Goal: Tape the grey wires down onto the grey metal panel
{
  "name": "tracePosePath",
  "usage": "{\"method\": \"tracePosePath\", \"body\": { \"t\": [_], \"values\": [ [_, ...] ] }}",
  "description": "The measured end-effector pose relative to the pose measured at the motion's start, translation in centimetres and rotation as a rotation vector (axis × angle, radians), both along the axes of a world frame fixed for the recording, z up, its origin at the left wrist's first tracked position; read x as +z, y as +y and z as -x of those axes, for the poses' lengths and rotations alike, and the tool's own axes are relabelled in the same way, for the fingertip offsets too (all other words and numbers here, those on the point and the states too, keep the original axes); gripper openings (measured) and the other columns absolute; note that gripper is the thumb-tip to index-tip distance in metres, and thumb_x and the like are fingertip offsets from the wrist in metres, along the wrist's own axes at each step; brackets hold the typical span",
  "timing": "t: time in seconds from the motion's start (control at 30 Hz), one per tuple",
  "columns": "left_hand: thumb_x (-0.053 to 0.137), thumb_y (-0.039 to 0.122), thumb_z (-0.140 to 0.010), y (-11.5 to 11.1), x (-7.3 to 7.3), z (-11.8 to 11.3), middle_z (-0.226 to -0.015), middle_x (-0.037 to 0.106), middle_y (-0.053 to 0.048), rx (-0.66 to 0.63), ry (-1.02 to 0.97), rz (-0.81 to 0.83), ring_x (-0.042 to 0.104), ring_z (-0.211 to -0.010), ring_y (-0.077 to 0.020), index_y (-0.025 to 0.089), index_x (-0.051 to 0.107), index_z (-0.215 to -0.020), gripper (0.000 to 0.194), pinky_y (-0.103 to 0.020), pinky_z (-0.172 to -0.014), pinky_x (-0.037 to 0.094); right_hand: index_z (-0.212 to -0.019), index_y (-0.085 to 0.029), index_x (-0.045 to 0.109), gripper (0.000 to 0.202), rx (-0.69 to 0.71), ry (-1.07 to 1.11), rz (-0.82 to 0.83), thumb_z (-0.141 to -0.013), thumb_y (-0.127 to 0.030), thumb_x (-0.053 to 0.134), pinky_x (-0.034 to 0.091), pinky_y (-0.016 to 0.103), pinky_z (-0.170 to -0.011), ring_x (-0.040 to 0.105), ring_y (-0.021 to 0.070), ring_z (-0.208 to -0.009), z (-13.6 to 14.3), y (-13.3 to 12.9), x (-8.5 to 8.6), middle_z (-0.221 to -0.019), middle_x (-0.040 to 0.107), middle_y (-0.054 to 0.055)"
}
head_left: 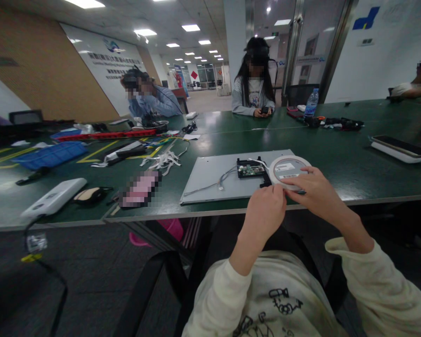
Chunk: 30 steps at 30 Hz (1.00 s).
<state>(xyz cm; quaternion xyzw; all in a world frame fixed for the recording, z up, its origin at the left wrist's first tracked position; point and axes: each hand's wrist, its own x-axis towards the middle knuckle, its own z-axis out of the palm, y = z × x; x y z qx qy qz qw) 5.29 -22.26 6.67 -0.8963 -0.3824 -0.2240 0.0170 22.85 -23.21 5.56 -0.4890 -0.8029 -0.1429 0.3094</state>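
A roll of white tape (275,171) is gripped in my right hand (317,194), with the fingers over its right side. The closed fingertips of my left hand (265,208) meet the lower edge of the roll; whether they pinch the tape's loose end is hidden. Beneath and to the left lies a flat grey panel (210,171) at the table's front edge. Mounted on it is a green circuit board (250,169) in a black frame. Thin grey wires (228,175) run from the board across the panel. A short dark piece shows under my right fingers, too small to name.
Left of the panel are a pink phone-like object (140,189), white strips (163,160), a white device (56,196) and a blue basket (52,155). A water bottle (311,103) stands at the back right. Two people sit across the green table (228,133), another far right.
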Motion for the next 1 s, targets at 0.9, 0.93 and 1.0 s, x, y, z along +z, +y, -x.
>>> {"method": "tracePosePath", "body": {
  "t": [0.9, 0.93, 1.0],
  "values": [
    [0.053, 0.028, -0.082, 1.3, -1.6, -1.1, -0.050, 0.052, 0.005, -0.213, -1.092, 0.739, 0.045, -0.041, -0.0062, 0.017, 0.054, -0.068, 0.018, -0.018, -0.046, 0.038, -0.101, -0.023, 0.074, 0.024, 0.059, 0.374, -0.034, -0.085, -0.030, 0.057, 0.041, 0.047, -0.104, 0.070, 0.0191, -0.078, 1.0, -0.5, 0.4, -0.092, 0.075, 0.004],
    [0.054, 0.029, -0.082, 1.3, -1.6, -1.3, -0.049, 0.052, 0.005, -0.232, -1.135, 0.782, 0.044, -0.040, -0.0059, 0.017, 0.053, -0.067, 0.019, -0.018, -0.045, 0.038, -0.101, -0.023, 0.074, 0.024, 0.057, 0.387, -0.028, -0.085, -0.031, 0.058, 0.041, 0.047, -0.104, 0.070, 0.0193, -0.078, 1.0, -0.5, 0.4, -0.091, 0.075, 0.004],
    [0.056, 0.034, -0.081, 1.4, -1.7, -1.7, -0.049, 0.052, 0.005, -0.261, -1.182, 0.846, 0.044, -0.040, -0.0056, 0.017, 0.054, -0.067, 0.023, -0.018, -0.044, 0.038, -0.101, -0.024, 0.074, 0.025, 0.053, 0.396, -0.011, -0.085, -0.033, 0.058, 0.042, 0.047, -0.104, 0.070, 0.0196, -0.080, 0.9, -0.4, 0.3, -0.091, 0.075, 0.003]
  ]
}}
